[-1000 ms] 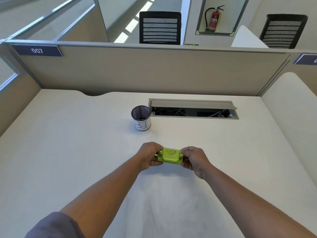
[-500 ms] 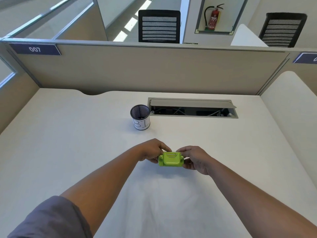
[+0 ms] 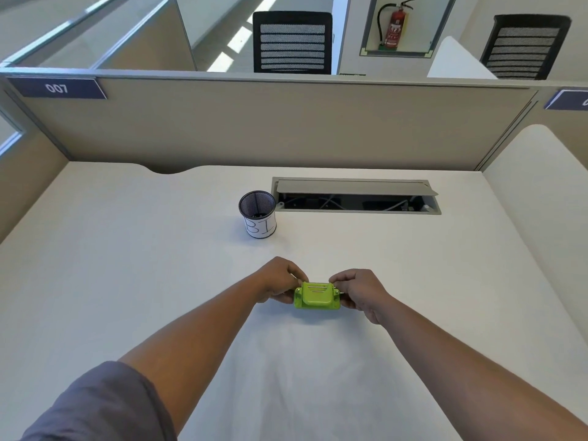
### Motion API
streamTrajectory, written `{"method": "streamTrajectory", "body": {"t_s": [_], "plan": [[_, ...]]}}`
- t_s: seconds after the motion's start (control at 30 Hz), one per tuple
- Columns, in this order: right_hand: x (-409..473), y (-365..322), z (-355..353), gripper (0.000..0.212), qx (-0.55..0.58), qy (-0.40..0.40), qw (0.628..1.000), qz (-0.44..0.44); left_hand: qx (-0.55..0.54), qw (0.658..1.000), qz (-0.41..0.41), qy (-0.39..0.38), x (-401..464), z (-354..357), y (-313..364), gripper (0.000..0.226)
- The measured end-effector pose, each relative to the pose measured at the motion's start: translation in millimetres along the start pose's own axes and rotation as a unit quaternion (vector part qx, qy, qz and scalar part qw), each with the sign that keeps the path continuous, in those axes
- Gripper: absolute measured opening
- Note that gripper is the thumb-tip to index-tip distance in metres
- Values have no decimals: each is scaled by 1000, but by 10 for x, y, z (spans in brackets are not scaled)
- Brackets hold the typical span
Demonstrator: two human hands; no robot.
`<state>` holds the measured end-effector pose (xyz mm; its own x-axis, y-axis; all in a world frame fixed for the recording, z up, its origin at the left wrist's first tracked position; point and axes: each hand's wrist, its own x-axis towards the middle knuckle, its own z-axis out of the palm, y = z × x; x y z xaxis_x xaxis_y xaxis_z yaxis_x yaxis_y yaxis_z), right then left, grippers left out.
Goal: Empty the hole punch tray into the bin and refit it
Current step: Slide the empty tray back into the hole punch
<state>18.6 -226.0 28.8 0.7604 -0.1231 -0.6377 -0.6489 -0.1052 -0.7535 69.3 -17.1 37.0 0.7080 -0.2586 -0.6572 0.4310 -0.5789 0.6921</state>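
Observation:
A small lime-green hole punch [image 3: 317, 296] sits low over the white desk [image 3: 127, 265], held at both ends. My left hand [image 3: 281, 280] grips its left end and my right hand [image 3: 361, 292] grips its right end, fingers curled around the sides. Its top face with two slots faces me. Whether the tray is fitted underneath is hidden. The bin, a black mesh cup [image 3: 257, 214] with a white label, stands upright further back and to the left of the punch, apart from both hands.
A cable trough [image 3: 356, 195] with its grey lid raised lies in the desk behind the bin's right side. Beige partition walls [image 3: 286, 128] close the desk at the back and sides. Office chairs and a fire extinguisher stand beyond.
The punch has tilted so its top faces me more squarely, and both hands have shifted slightly lower and nearer with it. The bin has not moved.

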Motion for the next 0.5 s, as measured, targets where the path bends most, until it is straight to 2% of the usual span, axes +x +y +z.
{"method": "streamTrajectory", "body": {"t_s": [0.13, 0.23, 0.4, 0.5], "plan": [[42, 66, -7, 18, 10, 22, 1000, -9, -45, 998, -9, 34, 43, 74, -43, 12], [67, 92, -17, 31, -6, -1, 1000, -24, -74, 995, -12, 59, 80, 131, -88, 10], [50, 220, -46, 68, -198, -70, 972, -106, -104, 990, -6, 94, 125, 210, -105, 8], [72, 211, -15, 69, -310, -44, 931, -186, -99, 991, 4, 94, 131, 217, -95, 9]]}}
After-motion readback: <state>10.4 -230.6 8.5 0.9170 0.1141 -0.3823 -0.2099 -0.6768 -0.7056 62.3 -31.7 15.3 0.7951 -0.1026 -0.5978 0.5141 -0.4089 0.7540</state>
